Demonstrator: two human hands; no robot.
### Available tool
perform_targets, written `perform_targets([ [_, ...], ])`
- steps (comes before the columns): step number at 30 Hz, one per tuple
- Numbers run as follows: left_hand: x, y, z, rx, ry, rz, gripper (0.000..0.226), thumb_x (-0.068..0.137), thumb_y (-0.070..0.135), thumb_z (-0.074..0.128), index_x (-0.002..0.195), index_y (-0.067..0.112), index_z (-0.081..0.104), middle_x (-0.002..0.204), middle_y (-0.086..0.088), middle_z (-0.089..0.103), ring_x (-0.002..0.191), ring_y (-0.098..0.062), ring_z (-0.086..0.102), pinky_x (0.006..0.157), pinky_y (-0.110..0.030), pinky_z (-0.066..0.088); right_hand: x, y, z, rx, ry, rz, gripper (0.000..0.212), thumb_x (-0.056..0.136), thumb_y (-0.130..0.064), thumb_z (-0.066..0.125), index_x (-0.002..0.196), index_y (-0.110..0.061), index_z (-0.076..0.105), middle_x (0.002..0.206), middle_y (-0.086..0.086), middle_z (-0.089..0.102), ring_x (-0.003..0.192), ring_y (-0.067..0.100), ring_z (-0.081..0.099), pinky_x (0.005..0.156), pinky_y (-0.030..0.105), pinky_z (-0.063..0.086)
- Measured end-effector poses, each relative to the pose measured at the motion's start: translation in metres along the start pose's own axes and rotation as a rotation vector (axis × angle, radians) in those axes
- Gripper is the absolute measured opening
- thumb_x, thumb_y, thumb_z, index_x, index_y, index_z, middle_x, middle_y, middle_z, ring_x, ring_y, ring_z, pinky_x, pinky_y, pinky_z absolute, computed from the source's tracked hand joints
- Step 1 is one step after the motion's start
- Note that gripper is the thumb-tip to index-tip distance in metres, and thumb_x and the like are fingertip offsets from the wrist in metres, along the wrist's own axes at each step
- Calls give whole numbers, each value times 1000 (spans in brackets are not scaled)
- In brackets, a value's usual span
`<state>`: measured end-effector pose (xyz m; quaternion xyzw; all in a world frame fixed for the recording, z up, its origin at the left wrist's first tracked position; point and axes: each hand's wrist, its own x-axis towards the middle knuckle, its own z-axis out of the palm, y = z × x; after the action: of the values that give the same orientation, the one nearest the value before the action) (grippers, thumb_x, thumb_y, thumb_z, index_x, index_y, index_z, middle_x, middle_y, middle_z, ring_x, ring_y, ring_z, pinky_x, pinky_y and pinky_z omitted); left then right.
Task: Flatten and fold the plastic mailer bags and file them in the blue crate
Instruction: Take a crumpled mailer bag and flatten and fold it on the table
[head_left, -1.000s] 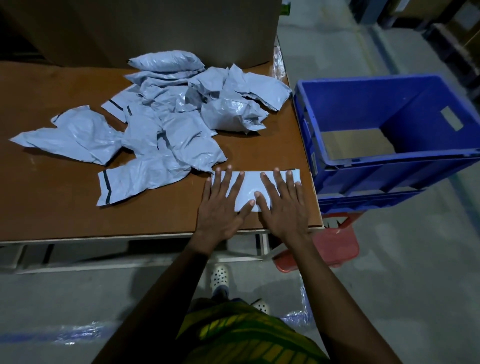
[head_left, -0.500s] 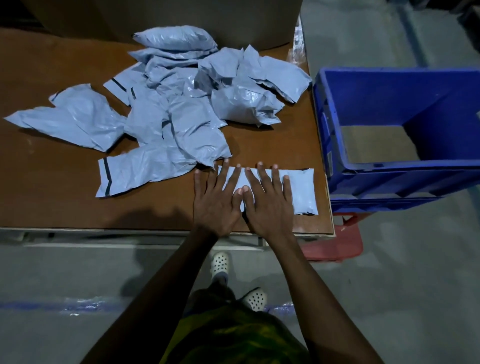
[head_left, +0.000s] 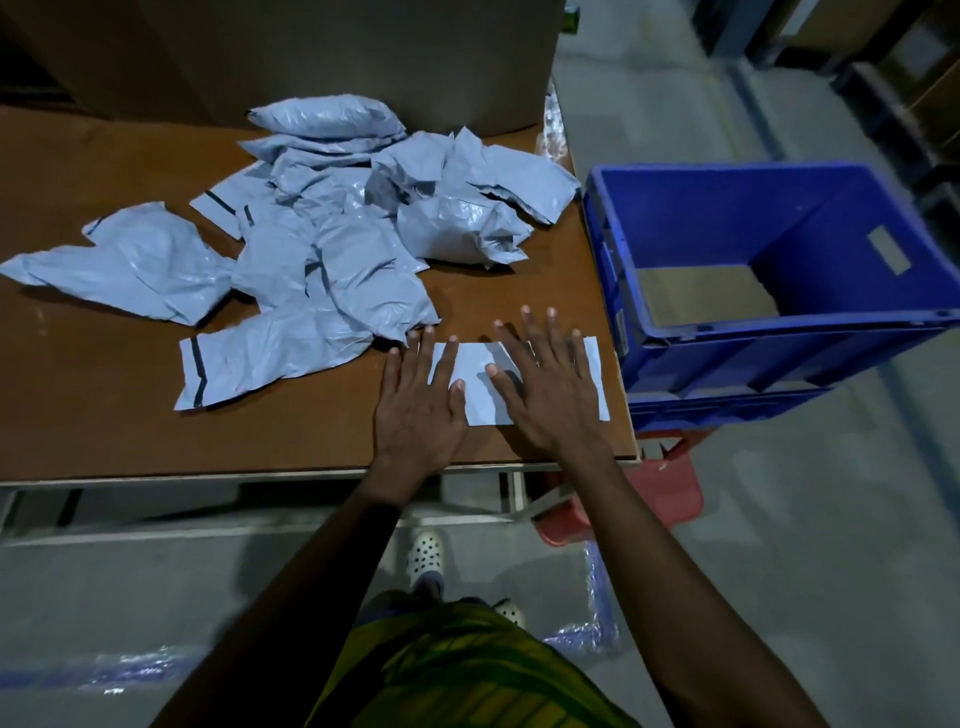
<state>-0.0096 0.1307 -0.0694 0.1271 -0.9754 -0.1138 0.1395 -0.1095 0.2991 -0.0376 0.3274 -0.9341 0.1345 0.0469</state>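
both hands lie flat on a folded mailer bag (head_left: 475, 387), a pale blue-grey rectangle at the lower centre of the frame, near the front right corner of the brown table (head_left: 104, 426). the left hand (head_left: 418, 410) covers the bag's left end, its fingers straight and spread, its thumb resting on the plastic. the right hand (head_left: 550, 395) is spread over the bag's right half, fingers straight with the tips reaching past the bag's far edge onto the tabletop. neither hand grasps anything; both palms press down, unclenched.

just beyond the hands, in the upper centre of the frame, sits a loose pile of crumpled mailer bags (head_left: 353, 244) of the same colour, some puffed up, some creased. one flatter mailer (head_left: 270, 364) with a dark strip at its left end lies to the left of the left hand, touching the pile. a large cardboard box (head_left: 363, 52) stands behind the pile at the top of the frame.

the blue crate (head_left: 727, 364) fills the right of the frame, just beside the table's right edge, with a brown cardboard sheet (head_left: 701, 293) on its floor and no mailer visible inside. a red plastic stool (head_left: 667, 488) shows below the crate's near corner. at the bottom of the frame are a yellow-green garment (head_left: 467, 670), white perforated clogs (head_left: 426, 558) and scraps of bubble wrap (head_left: 592, 629) on the grey floor.
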Motion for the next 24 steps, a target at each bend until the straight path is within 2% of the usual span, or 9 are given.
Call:
perform_targets([
  [4,11,35,-1,-83,4,34,58,108,30,27,160,5,30,169,-14,23,159,-30,15,128,-49,17,-6,11,13,-17,-13,74,59,109,-57,20,161,-34,33,173,0,16,161,24,2,128,55,7],
  [10,9,30,14,-46,-21,85,57,111,36,32,164,20,22,172,-8,12,160,-28,4,126,-56,13,-13,14,26,25,20,105,56,110,-54,26,161,-32,33,172,0,21,161,26,3,128,55,5],
  [16,22,25,23,-29,-117,29,57,108,45,27,163,27,28,172,-9,14,159,-35,6,127,-57,8,2,20,25,60,-149,161,61,105,-63,23,162,-42,25,173,-7,10,160,25,-8,127,54,-2],
  [21,12,30,17,20,-77,46,56,110,41,29,164,27,23,173,-10,9,159,-35,2,126,-58,9,-11,13,25,-29,-60,133,59,108,-60,23,163,-39,25,173,-3,15,161,28,-2,128,53,2],
  [24,12,31,12,29,-110,38,57,110,42,28,165,27,20,173,-10,8,159,-35,2,126,-58,10,-11,11,23,-43,-81,146,60,108,-61,23,163,-39,23,174,-4,12,161,27,-4,128,53,3],
])
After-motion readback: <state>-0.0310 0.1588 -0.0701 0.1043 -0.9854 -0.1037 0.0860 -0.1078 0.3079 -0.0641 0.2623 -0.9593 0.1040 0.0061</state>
